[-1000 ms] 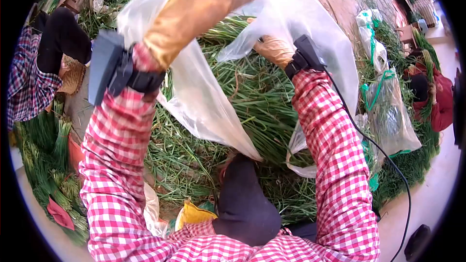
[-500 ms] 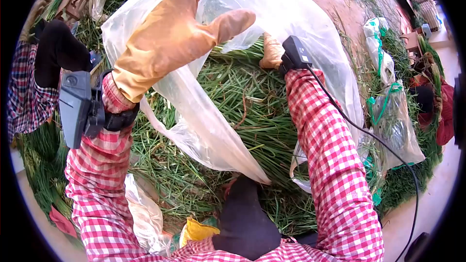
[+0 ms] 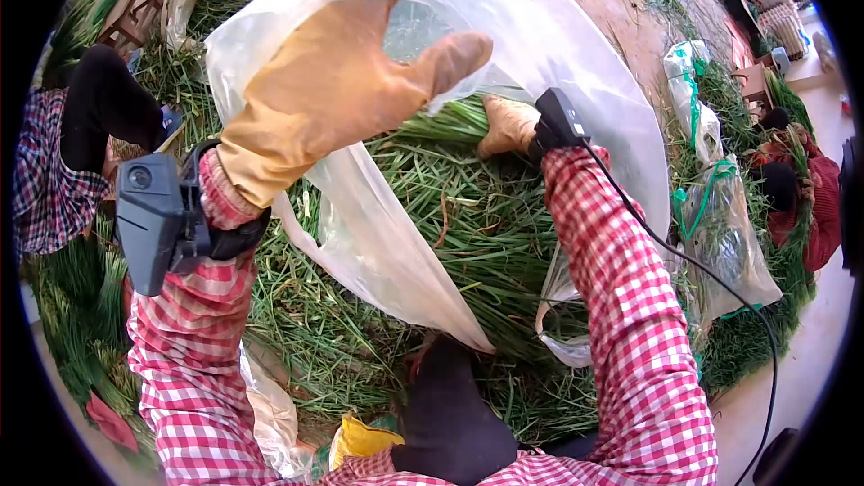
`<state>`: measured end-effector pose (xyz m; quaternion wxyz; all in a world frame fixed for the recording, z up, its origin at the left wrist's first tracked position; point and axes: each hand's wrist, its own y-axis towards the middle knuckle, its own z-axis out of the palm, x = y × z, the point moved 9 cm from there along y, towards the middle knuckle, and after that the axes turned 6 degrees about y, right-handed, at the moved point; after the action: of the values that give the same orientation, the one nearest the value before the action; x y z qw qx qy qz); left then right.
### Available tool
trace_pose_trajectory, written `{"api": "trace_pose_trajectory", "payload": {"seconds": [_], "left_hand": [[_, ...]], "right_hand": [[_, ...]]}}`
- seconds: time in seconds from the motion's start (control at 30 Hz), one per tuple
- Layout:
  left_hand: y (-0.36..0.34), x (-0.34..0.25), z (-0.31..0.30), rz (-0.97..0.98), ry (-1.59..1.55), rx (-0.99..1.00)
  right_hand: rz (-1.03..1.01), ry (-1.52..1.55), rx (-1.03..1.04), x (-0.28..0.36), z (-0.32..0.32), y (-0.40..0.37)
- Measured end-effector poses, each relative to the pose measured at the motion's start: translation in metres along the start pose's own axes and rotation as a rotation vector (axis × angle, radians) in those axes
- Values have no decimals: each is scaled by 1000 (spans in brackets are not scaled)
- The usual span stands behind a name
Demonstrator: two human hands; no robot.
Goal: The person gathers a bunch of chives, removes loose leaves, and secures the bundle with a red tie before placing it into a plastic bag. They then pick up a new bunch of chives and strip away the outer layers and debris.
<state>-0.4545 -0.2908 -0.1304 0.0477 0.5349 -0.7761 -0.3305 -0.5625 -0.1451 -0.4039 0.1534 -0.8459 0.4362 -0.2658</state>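
My left hand (image 3: 333, 81), in a tan rubber glove, reaches up inside the mouth of a clear plastic bag (image 3: 576, 27). Its thumb stands well apart from the fingers, which lie stretched beneath the film. My right hand (image 3: 507, 126) is bare-looking and closes on a bundle of long green stalks (image 3: 447, 122) at the bag's opening. Part of that bundle and some right fingers are hidden. Below both hands, loose green stalks (image 3: 477, 216) cover the ground, and a strip of the bag hangs across them.
Filled plastic bags with green ties (image 3: 724, 234) lie at the right. A person in red (image 3: 814, 198) sits beyond them, and a person in a checked garment (image 3: 54, 171) sits at the left. A wooden stool (image 3: 133, 13) stands upper left. A black cable (image 3: 693, 261) runs from my right wrist.
My left hand has shifted slightly right and down with the bag film. My right hand is slightly lower, and the stalk bundle beside it shows more clearly.
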Motion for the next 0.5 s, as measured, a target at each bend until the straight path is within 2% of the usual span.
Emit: {"api": "trace_pose_trajectory", "payload": {"seconds": [0.03, 0.1, 0.17, 0.27, 0.33, 0.37, 0.4, 0.43, 0.47, 0.5], "left_hand": [[-5, 2, 8, -32, 28, 45], [-7, 3, 10, -31, -62, -4], [-9, 7, 5, -44, -83, -47], [-10, 21, 3, -210, -268, 74], [-16, 25, -7, -310, -351, 119], [-20, 28, -10, -358, -391, 112], [-26, 32, -9, -407, -436, 109], [-28, 31, -13, -345, -432, 3], [-32, 37, -12, -430, -409, 50], [-36, 40, -12, -514, -387, 101]], "right_hand": [[50, 45, 21, -5, 2, 2], [146, 79, 62, -11, 2, 1], [91, 22, 68, -2, -8, -5], [32, -84, 37, 18, -18, -28], [-71, -239, -238, 25, -12, -49], [-61, -399, -276, 33, -11, -75], [-99, -389, -307, 36, -10, -99], [-138, -380, -339, 40, -9, -124], [-227, -200, -366, 41, -10, -146], [-186, -219, -344, 45, -11, -171]]}}
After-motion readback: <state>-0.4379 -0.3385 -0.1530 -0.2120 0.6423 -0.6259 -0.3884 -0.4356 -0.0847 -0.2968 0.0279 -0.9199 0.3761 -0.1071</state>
